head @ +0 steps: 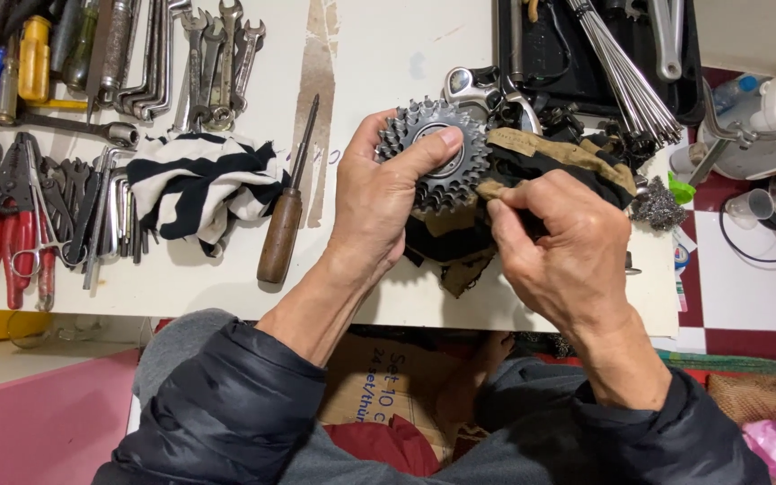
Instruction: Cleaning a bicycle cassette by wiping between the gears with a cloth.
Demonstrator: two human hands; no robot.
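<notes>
Centrally, just above mid-frame, the left hand (383,202) grips a dark toothed metal bicycle sprocket cluster (431,153), thumb pressed on its hub and fingers curled behind. Right of it, the right hand (559,242) pinches a grimy black-and-tan rag (568,157) against the cogs. Both hover over the white table (379,54). A wooden-handled screwdriver (285,220) lies left of them beside a striped black-and-white cloth (199,184).

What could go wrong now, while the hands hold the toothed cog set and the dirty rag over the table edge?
1. The left hand grips the cog set by its teeth, so the thumb may get cut if it slips.
2. The rag in the right hand may snag on the teeth.
3. Held near the table edge, the cog set could fall to the floor.
</notes>
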